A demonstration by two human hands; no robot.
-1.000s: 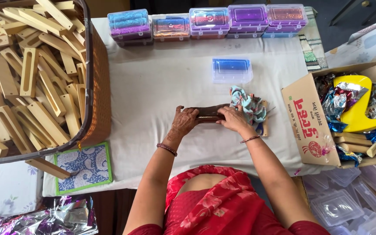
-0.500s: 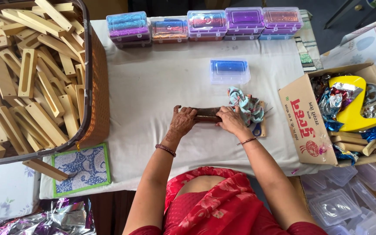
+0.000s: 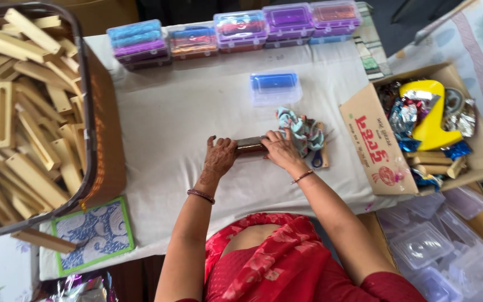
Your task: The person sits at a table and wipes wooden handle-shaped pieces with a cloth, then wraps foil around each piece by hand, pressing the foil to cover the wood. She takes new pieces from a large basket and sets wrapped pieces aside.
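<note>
Both hands grip a short dark bar-shaped piece (image 3: 251, 145) that lies crosswise on the white cloth-covered table (image 3: 174, 117). My left hand (image 3: 219, 156) closes over its left end, and my right hand (image 3: 279, 149) closes over its right end. Just right of my right hand lies a bundle of patterned cloth (image 3: 304, 127) on a small wooden block, with blue-handled scissors (image 3: 317, 159) beside it. A clear plastic box with a blue lid (image 3: 275, 88) sits farther back on the table.
A large basket of wooden blocks (image 3: 26, 112) fills the left side. Coloured plastic boxes (image 3: 236, 28) line the far edge. An open cardboard box (image 3: 387, 140) with foil wrappers and a yellow shape stands right. Empty clear boxes (image 3: 437, 246) lie lower right; a patterned card (image 3: 93, 235) lower left.
None in the hands' grip; both hands stay on the dark piece in the same spot. The view has only shifted slightly.
</note>
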